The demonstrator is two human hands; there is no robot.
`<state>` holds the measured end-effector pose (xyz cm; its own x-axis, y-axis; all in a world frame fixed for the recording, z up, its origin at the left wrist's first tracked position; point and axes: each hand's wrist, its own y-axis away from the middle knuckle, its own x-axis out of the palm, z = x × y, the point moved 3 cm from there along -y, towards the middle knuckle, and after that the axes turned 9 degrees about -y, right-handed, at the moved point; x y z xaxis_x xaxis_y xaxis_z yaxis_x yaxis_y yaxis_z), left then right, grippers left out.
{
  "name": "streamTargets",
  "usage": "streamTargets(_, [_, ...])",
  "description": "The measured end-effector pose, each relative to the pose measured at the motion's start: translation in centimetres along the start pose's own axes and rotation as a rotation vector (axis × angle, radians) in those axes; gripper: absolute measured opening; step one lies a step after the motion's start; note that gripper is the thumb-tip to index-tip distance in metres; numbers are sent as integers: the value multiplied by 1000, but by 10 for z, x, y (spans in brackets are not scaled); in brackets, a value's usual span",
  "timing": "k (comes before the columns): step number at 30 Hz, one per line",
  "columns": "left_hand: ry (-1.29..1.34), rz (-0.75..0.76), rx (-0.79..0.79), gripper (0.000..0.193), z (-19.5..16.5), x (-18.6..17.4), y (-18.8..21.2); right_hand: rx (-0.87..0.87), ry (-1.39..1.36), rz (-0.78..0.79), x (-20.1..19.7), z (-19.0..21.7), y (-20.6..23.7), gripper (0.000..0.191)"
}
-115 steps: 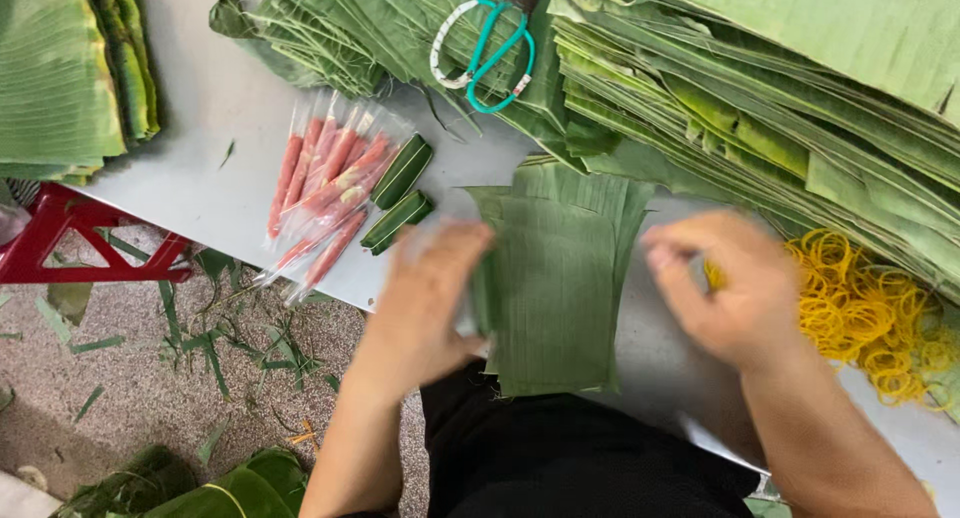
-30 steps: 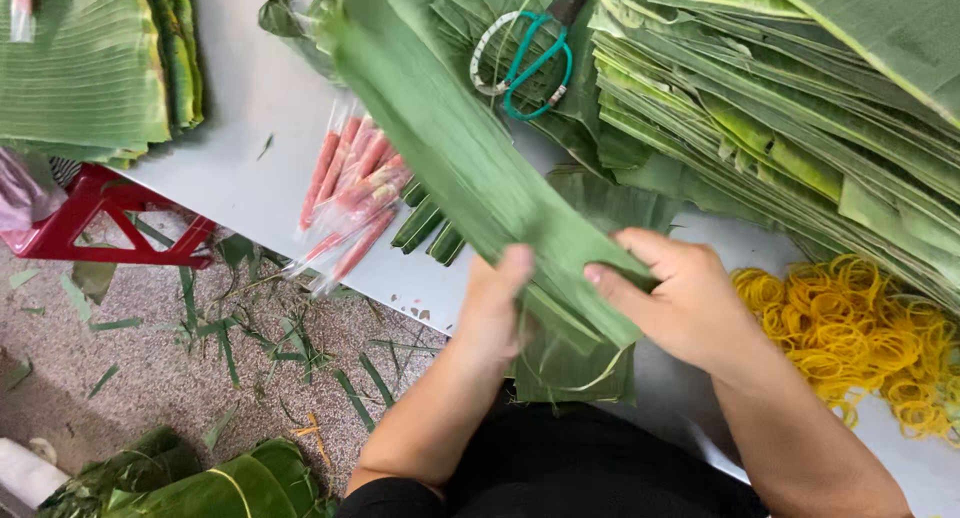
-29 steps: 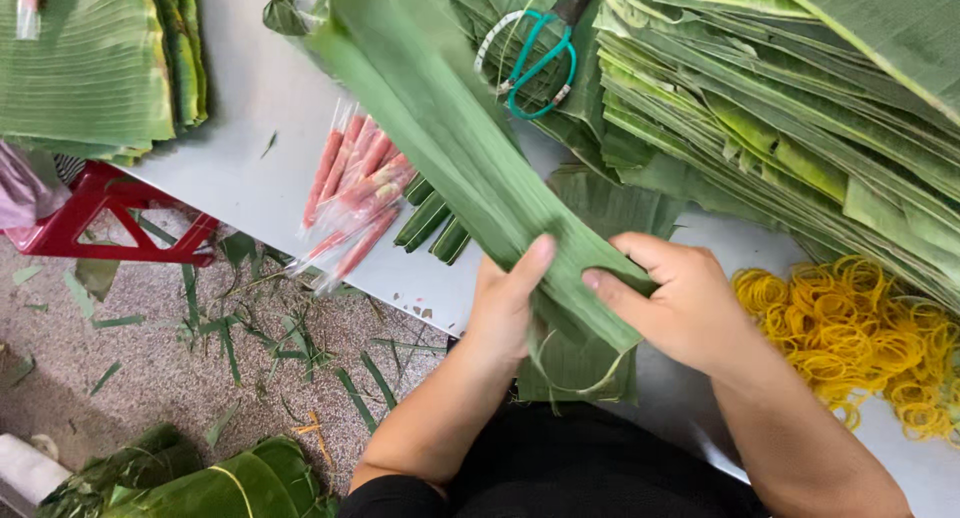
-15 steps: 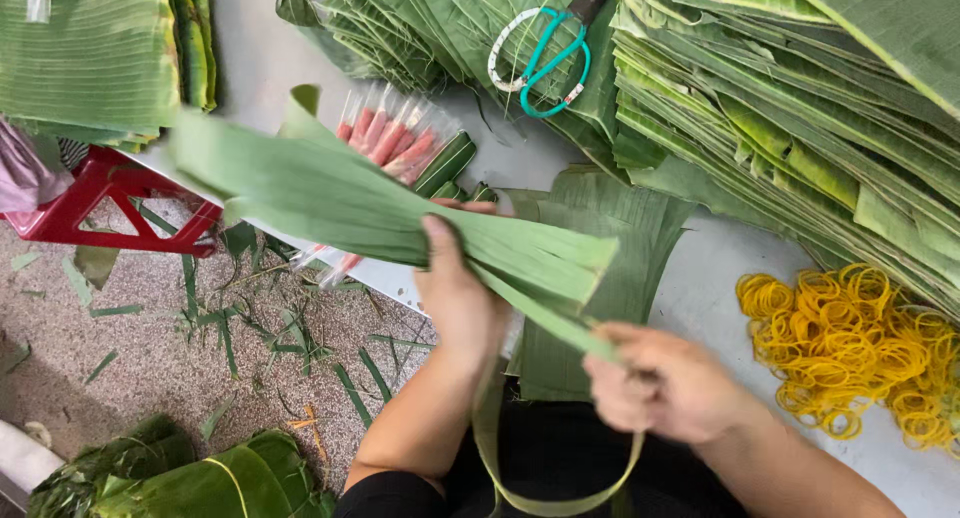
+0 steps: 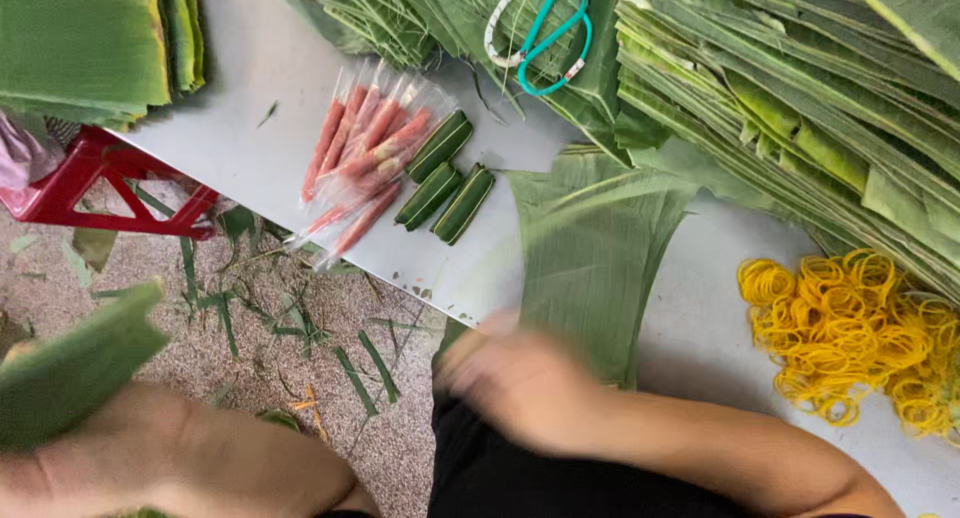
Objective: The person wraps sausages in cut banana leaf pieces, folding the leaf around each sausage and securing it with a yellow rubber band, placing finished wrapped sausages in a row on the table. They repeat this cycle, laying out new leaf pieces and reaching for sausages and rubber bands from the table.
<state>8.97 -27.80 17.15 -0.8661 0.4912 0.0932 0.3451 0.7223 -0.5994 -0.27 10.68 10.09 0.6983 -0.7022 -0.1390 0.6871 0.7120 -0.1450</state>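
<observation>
My left arm reaches across the bottom left, and my left hand (image 5: 40,468) at the frame's edge grips a long green banana leaf piece (image 5: 70,378) held out over the floor. My right hand (image 5: 515,378) is a motion blur at the table's near edge, fingers apart, nothing visible in it. It hovers by the lower end of a flat pile of cut leaf sheets (image 5: 590,248). Three small leaf-wrapped rolls (image 5: 445,183) lie beside a clear bag of pink sausage sticks (image 5: 365,148).
Large stacks of banana leaves (image 5: 800,108) fill the back right of the grey table (image 5: 260,98), with teal-handled scissors (image 5: 545,33) on them. Yellow rubber bands (image 5: 850,328) lie at right. More folded leaves (image 5: 80,38) sit top left above a red stool (image 5: 100,178). Leaf scraps (image 5: 300,328) litter the floor.
My left hand has swung the long leaf from above the table down to the far left. My right hand has let go of the thin strip and moved up toward the cut leaf pile.
</observation>
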Motion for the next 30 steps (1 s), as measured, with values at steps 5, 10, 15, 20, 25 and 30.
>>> streamTargets(5, [13,193,-435,34,-47,31,25,-33,-7,36,-1,41,-42,46])
streamTargets(10, [-650,494,-1152,33,-16,114,143,-31,240,-84,-49,46,-54,45])
streamTargets(15, [362,775,-1075,27,-6,197,187,160,327,-344,-102,29,-28,12])
streamTargets(20, [515,829,-1304,29,-2,219,190,-68,1055,-865,-226,72,-9,7])
streamTargets(25, [559,814,-1341,30,13,219,200,201,1254,-748,-249,59,0,15])
streamTargets(30, [610,777,-1348,33,16,234,209,234,1251,-720,-238,44,15,25])
